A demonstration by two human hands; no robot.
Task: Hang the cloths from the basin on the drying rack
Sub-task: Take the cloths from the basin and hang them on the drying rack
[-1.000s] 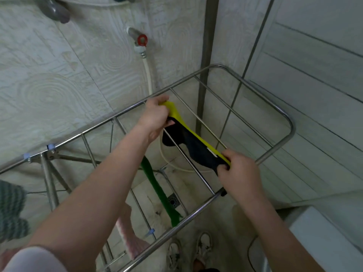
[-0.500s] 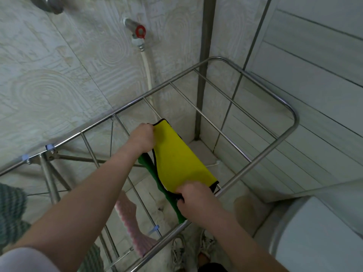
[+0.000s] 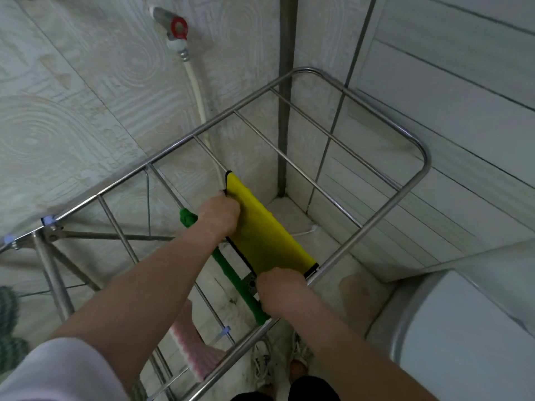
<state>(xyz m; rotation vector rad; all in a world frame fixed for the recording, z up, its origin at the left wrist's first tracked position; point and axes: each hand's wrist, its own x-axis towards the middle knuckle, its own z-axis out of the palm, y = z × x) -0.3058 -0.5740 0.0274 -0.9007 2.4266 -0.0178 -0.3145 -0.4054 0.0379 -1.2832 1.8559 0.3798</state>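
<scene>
A yellow cloth with a black edge lies draped over a bar of the steel drying rack. My left hand grips its far left corner. My right hand holds its near corner by the rack's front rail. A green cloth hangs over the bar just to the left, partly hidden by my left arm. A pink cloth hangs lower, under my left forearm. The basin is out of view.
A tap with a red handle and a white hose are on the tiled wall behind the rack. A white appliance stands at the right. A green-striped cloth hangs at the left edge. Shoes are on the floor below.
The cloth, first held stretched above the bars showing its dark side, has come down over a bar with its yellow side up. Both hands have lowered and drawn closer to me.
</scene>
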